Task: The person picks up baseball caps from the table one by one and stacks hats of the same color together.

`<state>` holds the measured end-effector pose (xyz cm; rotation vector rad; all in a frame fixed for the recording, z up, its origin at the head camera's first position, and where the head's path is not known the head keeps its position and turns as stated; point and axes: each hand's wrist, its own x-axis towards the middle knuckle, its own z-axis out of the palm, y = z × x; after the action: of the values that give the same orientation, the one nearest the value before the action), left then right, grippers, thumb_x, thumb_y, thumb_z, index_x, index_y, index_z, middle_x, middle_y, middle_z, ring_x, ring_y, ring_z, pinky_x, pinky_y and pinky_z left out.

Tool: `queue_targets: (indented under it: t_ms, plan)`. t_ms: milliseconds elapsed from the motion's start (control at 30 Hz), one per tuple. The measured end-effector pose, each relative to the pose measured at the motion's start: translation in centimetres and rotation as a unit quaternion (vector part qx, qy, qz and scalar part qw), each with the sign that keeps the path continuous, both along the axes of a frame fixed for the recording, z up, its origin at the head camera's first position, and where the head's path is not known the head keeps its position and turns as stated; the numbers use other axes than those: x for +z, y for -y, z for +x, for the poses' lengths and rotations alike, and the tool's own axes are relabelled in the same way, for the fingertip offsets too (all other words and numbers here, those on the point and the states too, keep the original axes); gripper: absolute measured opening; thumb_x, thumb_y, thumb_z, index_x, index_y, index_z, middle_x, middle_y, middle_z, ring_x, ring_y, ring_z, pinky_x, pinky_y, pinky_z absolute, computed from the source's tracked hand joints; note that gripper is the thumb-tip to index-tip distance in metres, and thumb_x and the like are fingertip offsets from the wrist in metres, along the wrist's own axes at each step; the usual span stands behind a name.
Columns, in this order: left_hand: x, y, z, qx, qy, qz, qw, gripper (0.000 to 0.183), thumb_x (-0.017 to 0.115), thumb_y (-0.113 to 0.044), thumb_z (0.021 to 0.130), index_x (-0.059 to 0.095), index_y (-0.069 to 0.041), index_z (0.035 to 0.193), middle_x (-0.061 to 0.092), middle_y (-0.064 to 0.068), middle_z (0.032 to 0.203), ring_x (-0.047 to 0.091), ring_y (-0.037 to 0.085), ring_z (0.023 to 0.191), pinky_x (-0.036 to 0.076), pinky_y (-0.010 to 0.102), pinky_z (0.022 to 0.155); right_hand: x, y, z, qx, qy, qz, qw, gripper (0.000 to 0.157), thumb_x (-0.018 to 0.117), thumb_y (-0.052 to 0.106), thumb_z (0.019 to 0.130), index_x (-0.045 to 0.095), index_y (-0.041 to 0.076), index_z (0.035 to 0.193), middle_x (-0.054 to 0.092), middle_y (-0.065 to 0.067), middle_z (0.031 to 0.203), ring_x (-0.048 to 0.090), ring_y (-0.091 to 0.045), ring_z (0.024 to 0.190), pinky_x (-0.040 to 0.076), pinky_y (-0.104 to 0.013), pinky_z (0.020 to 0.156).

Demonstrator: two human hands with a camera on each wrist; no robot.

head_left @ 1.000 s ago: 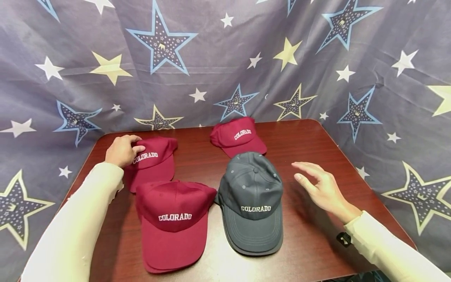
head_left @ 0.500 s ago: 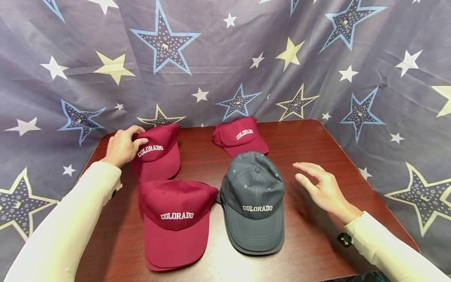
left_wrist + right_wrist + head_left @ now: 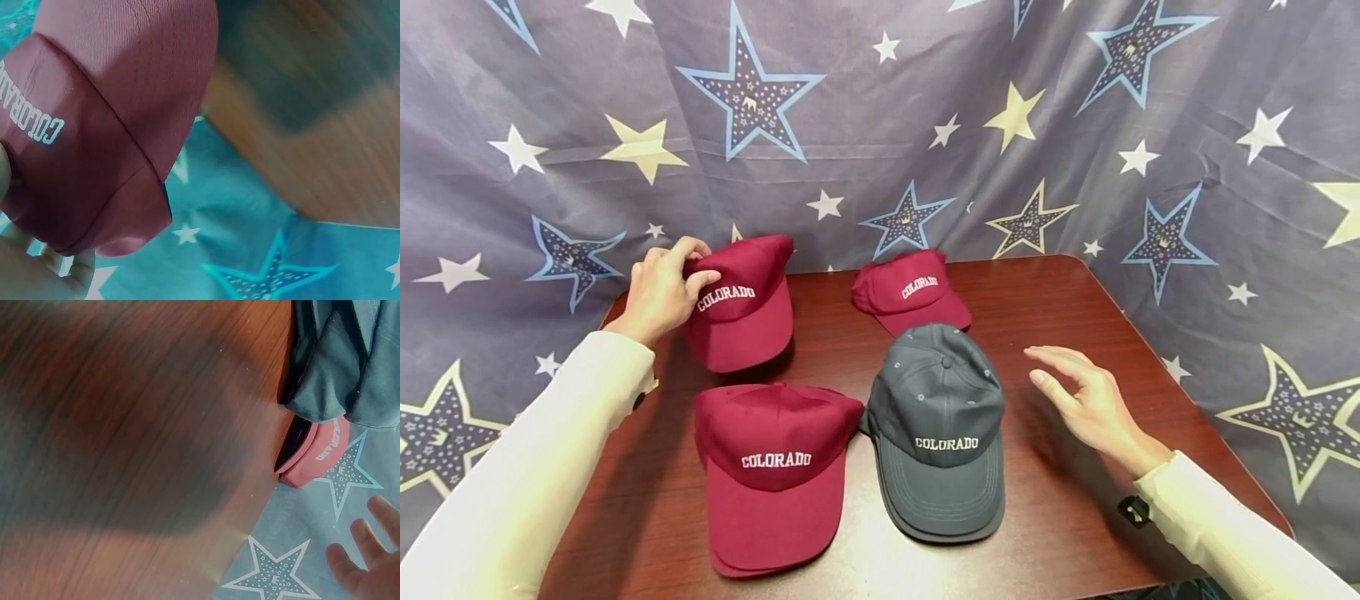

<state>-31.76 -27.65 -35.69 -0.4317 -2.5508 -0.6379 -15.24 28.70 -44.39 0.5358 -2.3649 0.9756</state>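
Note:
At the far left of the table, my left hand [image 3: 662, 287] pinches a maroon baseball cap [image 3: 747, 329] by the side of its crown, thumb at the front near the white COLORADO lettering. The cap hangs tilted above the table, brim toward me, a shadow beneath it. In the left wrist view the brim and crown of this baseball cap [image 3: 81, 150] fill the upper left, with fingers [image 3: 78, 272] behind its edge. My right hand [image 3: 1086, 404] hovers over the right side, fingers extended and holding nothing. Nearest to it are dark grey caps [image 3: 940, 417], one nested on another.
A second maroon cap [image 3: 775, 517] sits front left beside the grey ones. Another maroon cap [image 3: 913, 292] lies at the back, partly behind the grey crown. A star-patterned cloth [image 3: 850, 125] hangs behind the brown wooden table [image 3: 1037, 292].
My left hand has raised the far-left maroon cap off the table, moving it up and slightly right. The right hand and the other caps have stayed put.

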Motion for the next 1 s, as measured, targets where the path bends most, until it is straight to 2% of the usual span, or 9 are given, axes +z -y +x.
queue_targets:
  t_ms: [333,600,800,900,1000]
  plan:
    - [4.0,-1.1,1.4,-0.029,-0.003,0.015,0.9995,0.03,0.074,-0.02,0.095,0.059,-0.009,0.119,0.07,0.021,0.116,0.051,0.046,0.109,0.031,0.063,0.096,0.0,0.2,0.0,0.001,-0.001,-0.004,1.0,0.039,0.076,-0.001,0.089,0.072,0.008,0.127,0.069,-0.01,0.128,0.059,-0.013,0.123,0.037,-0.01,0.103]
    - [6.7,-1.8,3.0,-0.057,-0.005,0.003,0.9984,0.031,0.076,-0.019,0.094,0.062,-0.011,0.12,0.071,0.019,0.11,0.057,0.043,0.102,0.037,0.06,0.09,0.0,0.3,0.0,0.001,0.001,-0.003,1.0,0.039,0.075,0.0,0.09,0.072,0.009,0.128,0.069,-0.009,0.128,0.06,-0.014,0.122,0.037,-0.009,0.102]
    - [8.2,-2.5,4.6,-0.076,0.006,-0.024,0.9968,0.03,0.078,-0.021,0.093,0.063,-0.013,0.118,0.072,0.02,0.106,0.063,0.041,0.098,0.042,0.054,0.082,-0.1,0.3,0.1,0.0,0.0,-0.003,1.0,0.04,0.076,0.0,0.089,0.072,0.01,0.128,0.069,-0.009,0.128,0.059,-0.012,0.123,0.037,-0.009,0.101]
    - [8.6,-3.0,5.6,-0.092,0.024,-0.034,0.9949,0.031,0.077,-0.021,0.094,0.061,-0.013,0.119,0.073,0.022,0.108,0.064,0.042,0.098,0.042,0.055,0.083,-0.1,0.3,0.0,0.0,0.001,-0.003,1.0,0.04,0.076,0.0,0.09,0.072,0.011,0.128,0.069,-0.009,0.128,0.059,-0.013,0.123,0.037,-0.009,0.101]
    - [8.8,-3.5,6.7,-0.108,0.036,-0.042,0.9926,0.031,0.077,-0.019,0.093,0.061,-0.014,0.119,0.074,0.019,0.105,0.064,0.039,0.096,0.042,0.052,0.082,-0.2,0.3,0.0,0.001,0.002,-0.002,1.0,0.04,0.076,0.0,0.09,0.072,0.011,0.128,0.069,-0.009,0.127,0.06,-0.013,0.123,0.037,-0.009,0.101]
